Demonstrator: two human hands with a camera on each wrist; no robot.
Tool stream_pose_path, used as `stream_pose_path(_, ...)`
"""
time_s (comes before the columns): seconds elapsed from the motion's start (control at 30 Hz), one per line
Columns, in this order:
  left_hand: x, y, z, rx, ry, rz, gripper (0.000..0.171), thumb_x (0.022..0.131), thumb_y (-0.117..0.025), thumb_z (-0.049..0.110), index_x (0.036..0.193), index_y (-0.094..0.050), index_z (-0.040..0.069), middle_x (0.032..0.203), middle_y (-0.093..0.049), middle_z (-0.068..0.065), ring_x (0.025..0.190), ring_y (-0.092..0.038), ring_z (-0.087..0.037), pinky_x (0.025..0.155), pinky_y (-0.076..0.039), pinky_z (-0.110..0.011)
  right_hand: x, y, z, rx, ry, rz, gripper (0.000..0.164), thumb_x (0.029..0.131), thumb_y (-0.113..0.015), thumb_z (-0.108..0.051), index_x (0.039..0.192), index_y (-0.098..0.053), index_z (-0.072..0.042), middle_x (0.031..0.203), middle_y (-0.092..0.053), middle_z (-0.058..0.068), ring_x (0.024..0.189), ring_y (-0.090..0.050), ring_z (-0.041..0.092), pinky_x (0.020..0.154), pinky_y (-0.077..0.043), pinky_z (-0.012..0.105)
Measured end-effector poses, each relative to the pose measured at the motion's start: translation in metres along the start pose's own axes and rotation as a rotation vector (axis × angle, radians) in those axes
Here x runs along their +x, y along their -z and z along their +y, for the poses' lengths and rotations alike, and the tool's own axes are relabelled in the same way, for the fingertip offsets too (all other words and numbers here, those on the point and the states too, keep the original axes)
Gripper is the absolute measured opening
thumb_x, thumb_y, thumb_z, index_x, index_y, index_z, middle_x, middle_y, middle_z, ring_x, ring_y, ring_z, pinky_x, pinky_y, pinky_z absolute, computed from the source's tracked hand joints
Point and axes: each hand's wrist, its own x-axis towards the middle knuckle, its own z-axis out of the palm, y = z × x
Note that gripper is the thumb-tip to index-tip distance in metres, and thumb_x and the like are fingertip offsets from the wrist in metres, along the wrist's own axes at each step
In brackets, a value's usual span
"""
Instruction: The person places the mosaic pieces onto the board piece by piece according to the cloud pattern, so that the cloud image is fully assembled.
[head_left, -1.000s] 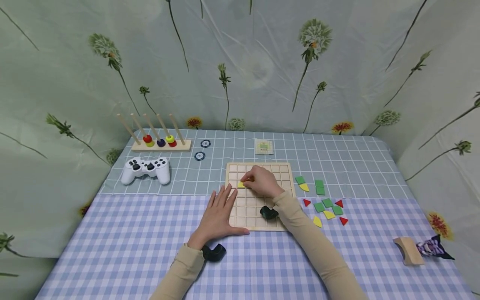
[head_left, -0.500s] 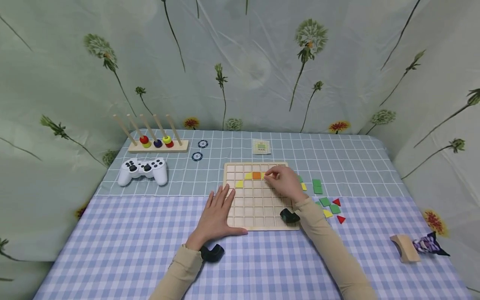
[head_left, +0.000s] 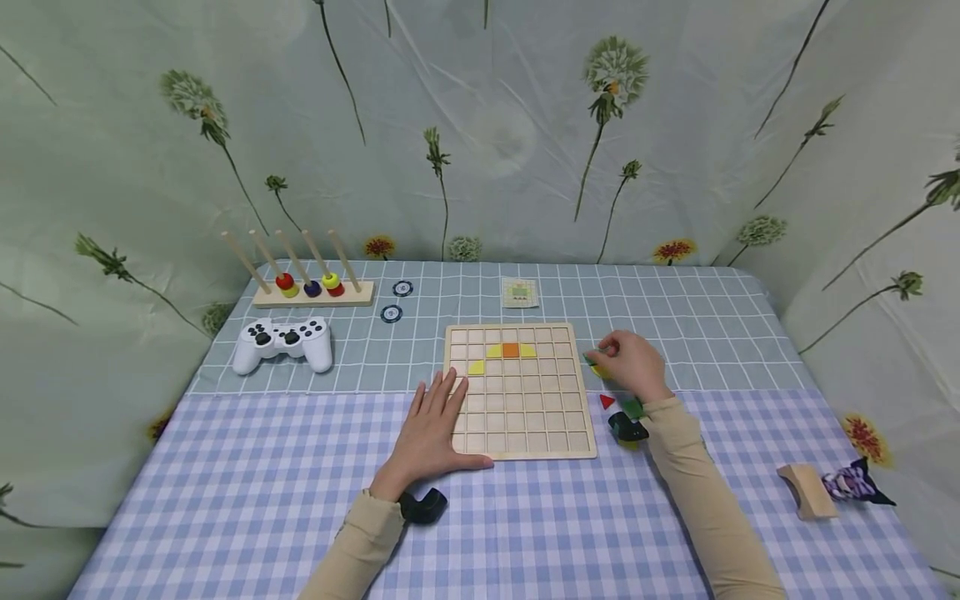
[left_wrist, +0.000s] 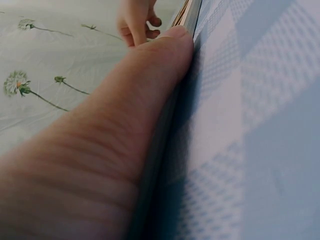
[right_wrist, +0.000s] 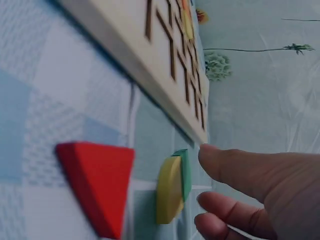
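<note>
A wooden grid board [head_left: 525,417] lies on the checked cloth. Its far rows hold an orange square [head_left: 511,350] between two yellow pieces, and another yellow piece [head_left: 476,367] sits one row nearer on the left. My left hand [head_left: 435,425] lies flat with straight fingers on the board's near left corner; its thumb [left_wrist: 125,125] fills the left wrist view. My right hand [head_left: 630,362] hovers just right of the board. Its thumb and curled fingers [right_wrist: 230,215] sit close by a yellow piece [right_wrist: 169,190] and a green piece [right_wrist: 183,172] without gripping them. A red triangle [right_wrist: 95,185] lies beside these.
A white game controller [head_left: 281,342], a peg stand with coloured rings [head_left: 311,287], two round chips [head_left: 390,313] and a small pattern card [head_left: 520,292] sit at the back. A wooden block [head_left: 806,492] and a purple striped object [head_left: 855,483] lie at the right front.
My right hand has left the board's left side, passed along the far row and moved off to the loose pieces on the right. The left hand has not moved.
</note>
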Motion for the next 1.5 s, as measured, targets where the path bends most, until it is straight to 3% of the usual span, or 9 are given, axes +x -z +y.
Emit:
stream_pose_path(0.23, -0.001, 0.000, -0.001, -0.002, 0.000, 0.004, 0.123, 0.064, -0.060, 0.081, 0.152, -0.017, 0.006, 0.157, -0.009, -0.013, 0.143, -0.001, -0.028, 0.114, 0.001, -0.044, 0.002, -0.006, 0.001, -0.024, -0.045, -0.028, 0.032, 0.082, -0.073, -0.032, 0.092, -0.069, -0.002, 0.078, -0.061, 0.006, 0.066, -0.055, 0.022, 0.053, -0.042, 0.034)
stream_pose_path(0.37, 0.000, -0.001, -0.001, -0.004, -0.009, 0.019, 0.123, 0.064, -0.059, 0.082, 0.152, -0.019, 0.006, 0.157, -0.010, -0.014, 0.143, -0.003, -0.029, 0.114, 0.000, -0.046, 0.003, -0.007, -0.001, 0.010, -0.038, -0.029, 0.028, 0.080, -0.074, -0.027, 0.092, -0.067, -0.003, 0.085, -0.065, 0.009, 0.075, -0.060, 0.026, 0.059, -0.044, 0.038)
stream_pose_path(0.53, 0.000, -0.001, -0.001, -0.004, -0.017, 0.027, 0.123, 0.064, -0.059, 0.082, 0.151, -0.020, 0.005, 0.157, -0.011, -0.015, 0.143, -0.003, -0.030, 0.114, -0.001, -0.047, 0.003, -0.009, -0.002, 0.067, -0.022, -0.038, 0.023, 0.080, -0.073, -0.019, 0.092, -0.061, -0.005, 0.085, -0.065, 0.009, 0.074, -0.059, 0.026, 0.058, -0.042, 0.037)
stream_pose_path(0.73, 0.000, -0.001, -0.002, -0.001, -0.008, 0.012, 0.123, 0.064, -0.059, 0.082, 0.152, -0.017, 0.007, 0.157, -0.009, -0.013, 0.143, 0.000, -0.027, 0.114, 0.001, -0.045, -0.001, -0.012, -0.006, 0.100, 0.004, 0.050, 0.017, 0.080, -0.074, -0.019, 0.087, -0.063, -0.007, 0.082, -0.064, 0.007, 0.066, -0.056, 0.023, 0.052, -0.039, 0.034)
stream_pose_path(0.9, 0.000, -0.001, -0.002, 0.000, -0.020, 0.029, 0.122, 0.064, -0.060, 0.081, 0.152, -0.019, 0.006, 0.157, -0.011, -0.014, 0.143, -0.002, -0.028, 0.114, 0.000, -0.045, 0.001, -0.016, -0.020, 0.205, 0.070, 0.082, 0.016, 0.079, -0.076, -0.015, 0.084, -0.064, -0.006, 0.078, -0.062, 0.007, 0.058, -0.050, 0.019, 0.050, -0.037, 0.031)
stream_pose_path(1.13, 0.000, -0.001, -0.001, 0.002, -0.017, 0.024, 0.122, 0.064, -0.058, 0.082, 0.151, -0.020, 0.005, 0.157, -0.012, -0.015, 0.143, -0.003, -0.029, 0.114, -0.001, -0.046, 0.002, -0.034, -0.047, 0.336, 0.148, -0.016, 0.012, 0.082, -0.075, -0.013, 0.088, -0.070, -0.005, 0.081, -0.064, 0.006, 0.059, -0.047, 0.017, 0.053, -0.039, 0.030)
stream_pose_path(1.5, 0.000, 0.000, 0.000, 0.000, -0.010, 0.018, 0.123, 0.064, -0.058, 0.082, 0.152, -0.020, 0.006, 0.157, -0.011, -0.014, 0.143, -0.003, -0.029, 0.114, -0.002, -0.046, 0.007, -0.064, -0.090, 0.346, 0.193, -0.144, 0.008, 0.085, -0.073, -0.016, 0.089, -0.073, -0.009, 0.082, -0.065, -0.001, 0.058, -0.047, 0.016, 0.053, -0.040, 0.028)
